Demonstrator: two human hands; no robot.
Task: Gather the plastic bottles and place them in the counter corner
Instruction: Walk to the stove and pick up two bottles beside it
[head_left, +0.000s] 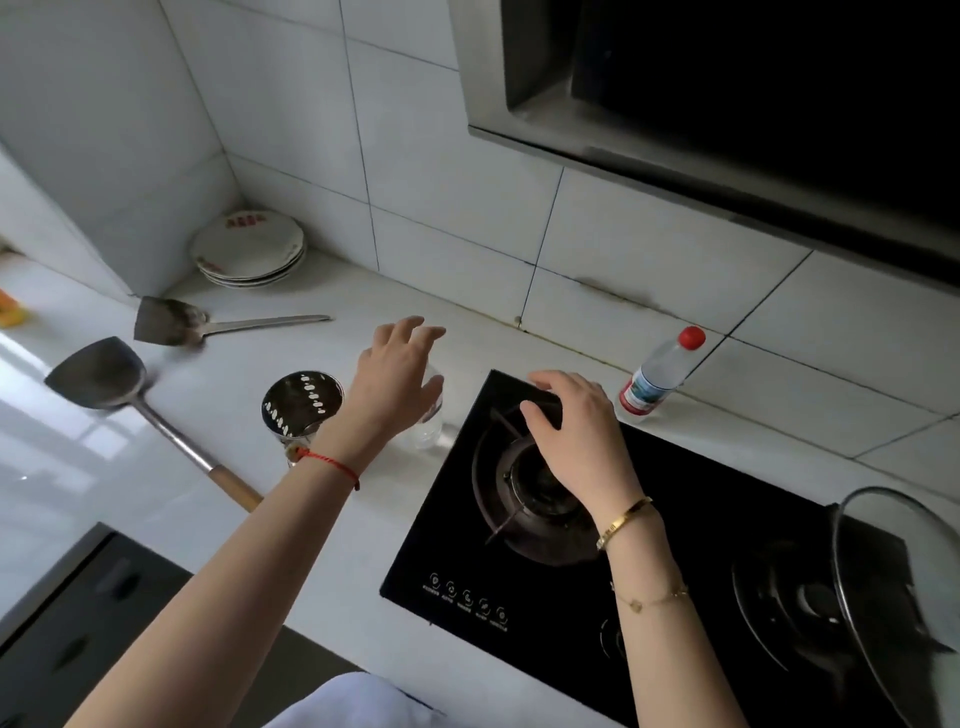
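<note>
Nothing is yet gathered: the left hand (397, 371), grip spread, is lowered over a clear bottle (431, 415) left of the stove (649, 545), while the right hand (576, 431), empty and loosely open, is held above it, and a red-capped bottle (662, 371) behind it remains

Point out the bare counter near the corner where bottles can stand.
Free: counter along the wall, between the plates and the red-capped bottle. Crowded: the two spatulas and metal cup nearer the front.

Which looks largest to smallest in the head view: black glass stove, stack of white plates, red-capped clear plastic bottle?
1. Black glass stove
2. Stack of white plates
3. Red-capped clear plastic bottle, though it appears close in size to the plates.
</note>
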